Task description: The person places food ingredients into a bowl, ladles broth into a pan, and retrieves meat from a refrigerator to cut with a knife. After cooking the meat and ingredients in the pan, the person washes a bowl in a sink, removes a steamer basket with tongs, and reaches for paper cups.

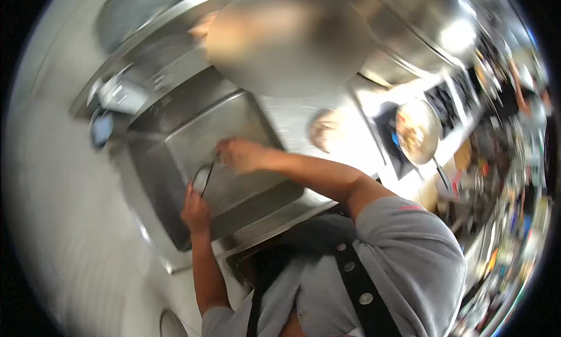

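Note:
Over the large metal sink (234, 211), my left hand (197, 211) is closed around the lower end of a thin dark-edged utensil (208, 179). A pale, rounded part shows beside its dark edge, but its exact kind is too blurred to make out. My right hand (239, 154) is at the utensil's upper end, its fingers bent together and smeared by motion. Whether those fingers grip the utensil or only touch it cannot be told. Both hands are inside the sink's outline.
Right of the sink, a brownish blurred item (327, 130) sits on the metal counter. Beyond it, a frying pan (418, 132) with food stands on the stove. Large metal pots (403, 30) are behind. A pale container (121, 96) stands at the sink's far-left corner.

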Demonstrator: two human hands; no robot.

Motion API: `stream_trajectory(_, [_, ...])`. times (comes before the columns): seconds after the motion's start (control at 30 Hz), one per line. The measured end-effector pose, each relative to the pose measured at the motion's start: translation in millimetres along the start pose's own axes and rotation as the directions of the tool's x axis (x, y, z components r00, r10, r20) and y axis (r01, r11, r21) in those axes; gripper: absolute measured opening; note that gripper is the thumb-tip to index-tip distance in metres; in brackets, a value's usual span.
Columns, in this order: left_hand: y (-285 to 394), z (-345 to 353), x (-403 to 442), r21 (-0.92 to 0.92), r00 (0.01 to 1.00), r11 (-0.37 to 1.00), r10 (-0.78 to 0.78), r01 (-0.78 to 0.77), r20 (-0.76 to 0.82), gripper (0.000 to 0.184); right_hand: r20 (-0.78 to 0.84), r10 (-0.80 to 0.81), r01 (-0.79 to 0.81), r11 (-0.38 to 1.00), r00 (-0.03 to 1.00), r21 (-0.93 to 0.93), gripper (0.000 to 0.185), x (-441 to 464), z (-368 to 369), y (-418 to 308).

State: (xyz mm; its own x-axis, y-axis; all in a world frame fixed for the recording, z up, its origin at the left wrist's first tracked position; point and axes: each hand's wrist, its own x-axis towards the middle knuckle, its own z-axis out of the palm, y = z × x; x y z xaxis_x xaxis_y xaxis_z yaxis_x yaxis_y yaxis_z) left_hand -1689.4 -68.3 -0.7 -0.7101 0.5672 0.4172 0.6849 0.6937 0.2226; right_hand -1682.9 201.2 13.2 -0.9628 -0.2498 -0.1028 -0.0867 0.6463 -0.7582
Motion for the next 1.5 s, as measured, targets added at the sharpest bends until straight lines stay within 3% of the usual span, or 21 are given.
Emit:
stream_trajectory(0.03, [10,2,-7,-0.021,0.994,0.999,-0.027,0.029,0.102,0.012,0.100,0.121,-0.123,0.992,0.988,0.015,0.047,-40,2,4])
stream_trajectory(0.07, [36,-3,0,0.018,0.996,0.999,0.026,-0.027,0.083,0.011,0.201,0.222,-0.233,0.972,0.954,0.034,0.047,-76,2,6])
stream_trajectory(0.13, [62,-5,-10,0.052,0.993,0.995,0.085,-0.089,0.077,0.009,0.100,0.086,-0.075,0.992,0.991,-0.103,0.045,-142,-4,26])
stream_trajectory(0.17, [65,2,-26,0.031,0.990,0.994,0.099,-0.102,0.096,0.009,0.040,0.127,-0.125,0.991,0.991,-0.047,0.045,-177,-23,21])
stream_trajectory(0.27, [113,7,-44,-0.092,0.837,0.959,0.279,-0.268,0.471,0.010,-0.075,0.197,-0.189,0.976,0.977,0.111,0.044,-286,-79,4])
stream_trajectory(0.37, [177,-7,-22,0.146,0.825,0.980,0.030,-0.136,0.564,0.009,-0.155,0.185,-0.154,0.969,0.970,0.192,0.044,-379,-98,23])
stream_trajectory(0.4, [148,4,-34,0.102,0.954,0.981,0.129,-0.162,0.271,0.007,-0.217,0.185,-0.138,0.967,0.958,0.216,0.043,-406,-105,30])
stream_trajectory(0.47, [202,-30,-3,0.143,0.957,0.955,-0.274,0.259,0.097,0.009,-0.297,0.262,-0.186,0.948,0.918,0.260,0.042,-465,-130,38])
stream_trajectory(0.5, [193,-36,1,-0.007,0.956,0.956,-0.294,0.294,0.016,0.009,-0.336,0.274,-0.179,0.941,0.901,0.287,0.041,-488,-142,42])
stream_trajectory(0.53, [250,-54,23,-0.464,0.652,0.532,-0.745,0.708,0.139,0.013,-0.368,0.285,-0.170,0.934,0.885,0.315,0.039,-509,-152,47])
stream_trajectory(0.57, [278,-67,34,-0.561,0.599,0.403,-0.771,0.723,0.218,0.026,-0.391,0.298,-0.161,0.924,0.871,0.346,0.038,-528,-160,51])
stream_trajectory(0.63, [301,-64,40,-0.792,0.676,0.228,-0.678,0.567,0.289,0.038,-0.426,0.302,-0.175,0.934,0.852,0.312,0.036,-559,-172,59])
stream_trajectory(0.7, [363,-69,58,-0.819,0.725,0.190,-0.597,0.542,0.342,0.045,-0.575,0.232,-0.167,0.972,0.785,0.164,0.036,-592,-173,78])
stream_trajectory(0.77, [373,-62,58,-0.847,0.767,0.180,-0.547,0.500,0.336,0.050,-0.707,0.322,-0.376,0.923,0.629,0.085,0.039,-642,-175,120])
stream_trajectory(0.83, [410,-63,64,-0.864,0.786,0.137,-0.502,0.484,0.360,0.052,-0.604,0.622,-0.671,0.718,0.499,0.184,0.046,-699,-194,145])
stream_trajectory(0.9, [436,-65,70,-0.860,0.776,0.097,-0.491,0.502,0.397,0.055,-0.560,0.750,-0.862,0.493,0.351,0.120,0.053,-745,-175,181])
stream_trajectory(0.97, [446,-60,78,-0.861,0.779,0.072,-0.468,0.503,0.416,0.056,-0.332,0.883,-0.892,0.408,0.331,0.196,0.060,-770,-150,204])
stream_trajectory(1.0, [454,-58,84,-0.875,0.799,0.028,-0.422,0.484,0.428,0.054,-0.265,0.885,-0.819,0.459,0.383,0.345,0.056,-780,-129,222])
stream_trajectory(1.1, [456,-44,98,-0.898,0.843,-0.012,-0.339,0.441,0.418,0.053,-0.135,0.922,-0.829,0.386,0.363,0.404,0.046,-775,-126,194])
stream_trajectory(1.33, [491,-36,93,-0.896,0.848,-0.085,-0.297,0.435,0.440,0.044,-0.183,0.903,-0.851,0.427,0.388,0.306,0.041,-763,-151,133])
stream_trajectory(1.5, [548,-36,73,-0.908,0.868,-0.057,-0.274,0.416,0.415,0.043,-0.173,0.834,-0.684,0.534,0.524,0.498,0.050,-783,-105,188])
